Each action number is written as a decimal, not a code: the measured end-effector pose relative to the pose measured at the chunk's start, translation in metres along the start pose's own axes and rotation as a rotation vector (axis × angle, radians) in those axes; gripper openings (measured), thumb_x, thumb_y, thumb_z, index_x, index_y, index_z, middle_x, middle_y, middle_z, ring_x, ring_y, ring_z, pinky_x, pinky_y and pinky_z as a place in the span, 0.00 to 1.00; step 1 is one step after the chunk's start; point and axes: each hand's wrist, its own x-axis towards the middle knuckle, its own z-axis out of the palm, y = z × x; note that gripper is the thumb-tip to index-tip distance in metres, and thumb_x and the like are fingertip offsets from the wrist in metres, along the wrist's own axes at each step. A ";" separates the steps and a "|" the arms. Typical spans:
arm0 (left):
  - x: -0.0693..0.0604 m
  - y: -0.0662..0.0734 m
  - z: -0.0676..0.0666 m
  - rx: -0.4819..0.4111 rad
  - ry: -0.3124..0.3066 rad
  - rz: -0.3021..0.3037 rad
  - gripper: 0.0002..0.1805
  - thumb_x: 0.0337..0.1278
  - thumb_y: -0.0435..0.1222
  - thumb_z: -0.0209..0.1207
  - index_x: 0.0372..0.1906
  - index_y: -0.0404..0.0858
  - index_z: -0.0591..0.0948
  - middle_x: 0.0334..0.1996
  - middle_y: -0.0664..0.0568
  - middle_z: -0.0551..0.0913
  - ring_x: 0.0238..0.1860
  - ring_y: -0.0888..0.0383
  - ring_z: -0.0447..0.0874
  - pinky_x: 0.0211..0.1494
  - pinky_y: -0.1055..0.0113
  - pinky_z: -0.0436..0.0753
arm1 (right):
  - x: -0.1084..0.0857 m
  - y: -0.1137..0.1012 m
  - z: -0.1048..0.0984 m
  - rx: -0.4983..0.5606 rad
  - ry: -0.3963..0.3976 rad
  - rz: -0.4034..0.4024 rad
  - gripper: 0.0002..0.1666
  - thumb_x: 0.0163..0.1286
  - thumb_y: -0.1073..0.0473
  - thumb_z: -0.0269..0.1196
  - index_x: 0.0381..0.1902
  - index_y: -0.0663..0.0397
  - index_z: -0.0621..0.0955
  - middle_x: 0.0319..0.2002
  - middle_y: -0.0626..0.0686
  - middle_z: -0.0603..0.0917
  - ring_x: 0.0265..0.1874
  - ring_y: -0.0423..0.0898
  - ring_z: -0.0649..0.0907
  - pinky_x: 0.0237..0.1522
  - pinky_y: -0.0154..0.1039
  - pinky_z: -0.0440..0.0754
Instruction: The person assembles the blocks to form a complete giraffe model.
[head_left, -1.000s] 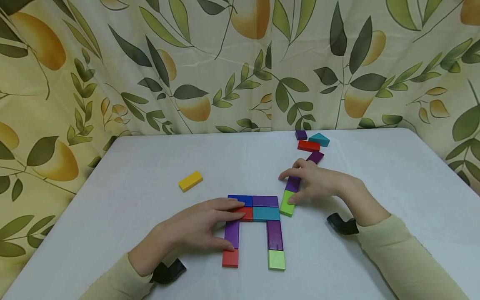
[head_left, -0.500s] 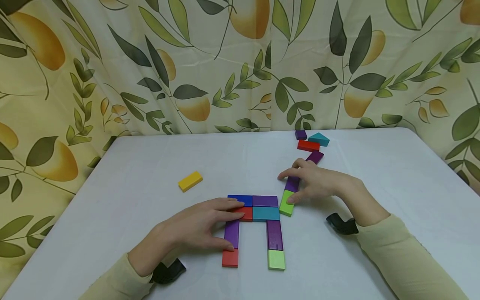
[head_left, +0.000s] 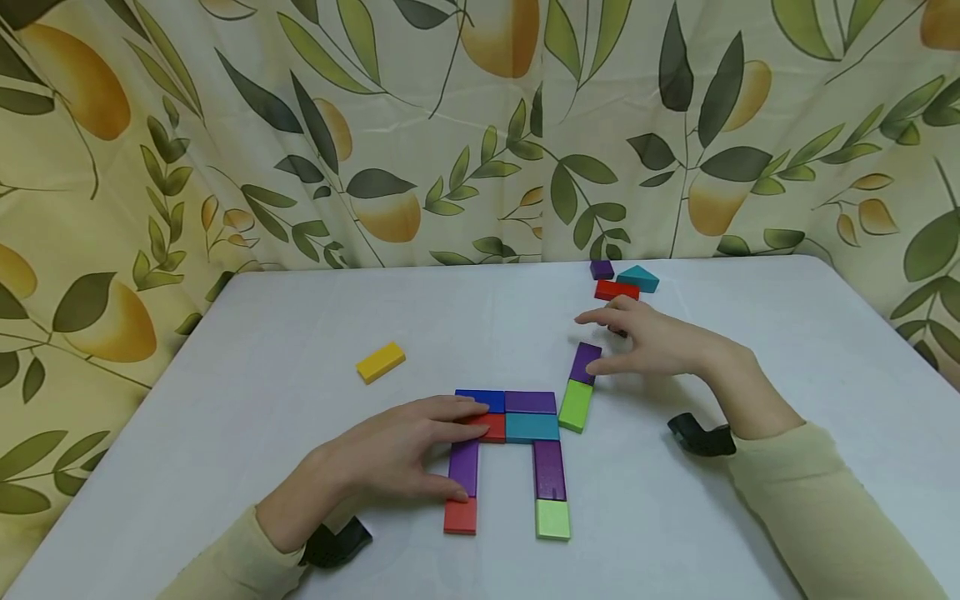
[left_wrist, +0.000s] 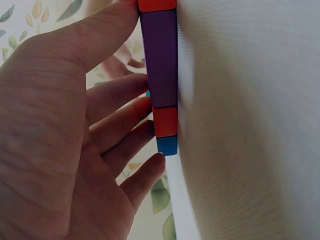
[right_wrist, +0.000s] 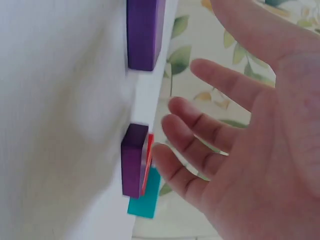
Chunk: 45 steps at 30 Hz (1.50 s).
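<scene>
- The left hand [head_left: 397,446] is rested with extended fingers on the blue block [head_left: 493,401] and the inner red block [head_left: 498,427], its thumb by the join of the left purple leg [head_left: 463,467] and the red foot [head_left: 461,519]; nothing is gripped.
- The right hand [head_left: 648,346] is held with fingers well spread and nothing grasped, over the far purple block [right_wrist: 132,165], which is mostly hidden from the head view.
- The lime block [head_left: 576,407] and the slanted purple block [head_left: 585,362] are laid end to end just beside the teal block [head_left: 532,427]; whether contact is made there cannot be told.
- The step in hand is judged to be the picking-up of the far purple block.
- For that, the right fingers need to be lowered and narrowed on its sides, with the slanted purple block left undisturbed.
- The yellow block [head_left: 381,362] is left apart on the table [head_left: 300,333].
</scene>
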 end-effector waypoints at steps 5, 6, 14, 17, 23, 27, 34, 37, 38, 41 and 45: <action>0.000 0.000 0.000 0.001 0.002 -0.001 0.38 0.59 0.56 0.67 0.73 0.48 0.73 0.76 0.63 0.60 0.77 0.59 0.54 0.74 0.58 0.63 | -0.001 0.014 -0.009 -0.008 0.070 0.000 0.41 0.64 0.45 0.72 0.69 0.59 0.74 0.59 0.64 0.73 0.55 0.58 0.74 0.53 0.59 0.79; 0.000 0.000 0.000 -0.001 0.001 -0.001 0.38 0.59 0.56 0.67 0.73 0.48 0.73 0.76 0.63 0.60 0.77 0.59 0.54 0.74 0.58 0.63 | -0.001 0.017 -0.011 -0.006 0.082 0.002 0.40 0.65 0.46 0.72 0.68 0.60 0.74 0.59 0.65 0.72 0.56 0.59 0.74 0.54 0.60 0.78; -0.001 0.000 0.000 -0.006 0.001 0.008 0.38 0.60 0.55 0.67 0.73 0.47 0.73 0.76 0.62 0.61 0.77 0.59 0.54 0.75 0.58 0.62 | -0.004 0.035 -0.015 -0.042 0.141 0.083 0.35 0.68 0.51 0.69 0.66 0.64 0.75 0.61 0.71 0.69 0.62 0.68 0.68 0.60 0.70 0.70; 0.000 0.000 -0.001 -0.010 0.000 0.003 0.37 0.60 0.55 0.67 0.73 0.47 0.73 0.76 0.63 0.60 0.77 0.59 0.54 0.75 0.58 0.62 | -0.003 0.041 -0.013 -0.049 0.127 0.138 0.35 0.69 0.50 0.68 0.66 0.65 0.74 0.62 0.74 0.66 0.61 0.71 0.67 0.58 0.73 0.69; 0.000 0.000 0.000 -0.015 -0.004 -0.009 0.38 0.60 0.55 0.67 0.73 0.48 0.73 0.76 0.63 0.60 0.76 0.59 0.54 0.74 0.58 0.63 | 0.002 0.048 -0.006 -0.034 0.103 0.218 0.34 0.70 0.50 0.66 0.67 0.63 0.73 0.63 0.74 0.63 0.60 0.70 0.69 0.62 0.72 0.66; 0.000 0.000 0.000 -0.009 -0.010 -0.018 0.38 0.60 0.55 0.67 0.73 0.49 0.73 0.77 0.63 0.60 0.77 0.59 0.54 0.74 0.57 0.64 | 0.003 0.047 -0.003 -0.036 0.125 0.221 0.31 0.70 0.51 0.66 0.64 0.64 0.74 0.62 0.75 0.63 0.58 0.70 0.70 0.63 0.71 0.67; 0.000 0.000 -0.001 -0.010 -0.010 -0.013 0.38 0.59 0.56 0.67 0.73 0.49 0.73 0.76 0.63 0.60 0.77 0.58 0.54 0.74 0.57 0.63 | 0.006 0.045 -0.001 -0.053 0.161 0.205 0.28 0.69 0.53 0.68 0.60 0.66 0.76 0.61 0.74 0.67 0.58 0.69 0.70 0.62 0.68 0.69; 0.000 0.000 0.000 -0.008 -0.006 -0.009 0.38 0.59 0.56 0.67 0.73 0.49 0.73 0.76 0.63 0.60 0.77 0.59 0.53 0.74 0.57 0.63 | 0.007 0.042 -0.001 -0.045 0.169 0.198 0.29 0.69 0.54 0.68 0.60 0.65 0.76 0.62 0.73 0.67 0.59 0.69 0.70 0.62 0.69 0.69; 0.000 0.000 0.000 -0.008 -0.006 -0.010 0.38 0.60 0.56 0.67 0.73 0.49 0.73 0.76 0.63 0.60 0.77 0.59 0.53 0.75 0.57 0.63 | 0.007 0.040 -0.002 -0.034 0.169 0.194 0.29 0.68 0.53 0.68 0.61 0.65 0.76 0.63 0.72 0.67 0.60 0.69 0.70 0.63 0.69 0.68; 0.000 0.000 0.000 -0.007 -0.007 -0.014 0.38 0.60 0.56 0.67 0.73 0.49 0.73 0.77 0.63 0.60 0.77 0.59 0.53 0.75 0.57 0.63 | 0.009 0.034 -0.001 -0.008 0.161 0.169 0.30 0.68 0.53 0.69 0.62 0.64 0.76 0.64 0.71 0.66 0.61 0.68 0.69 0.64 0.68 0.68; 0.000 -0.001 0.000 -0.014 -0.011 -0.018 0.38 0.59 0.56 0.67 0.73 0.49 0.73 0.76 0.64 0.60 0.77 0.59 0.53 0.74 0.57 0.63 | 0.012 0.026 0.002 0.028 0.148 0.123 0.30 0.68 0.54 0.69 0.62 0.64 0.76 0.62 0.68 0.69 0.60 0.65 0.72 0.64 0.65 0.69</action>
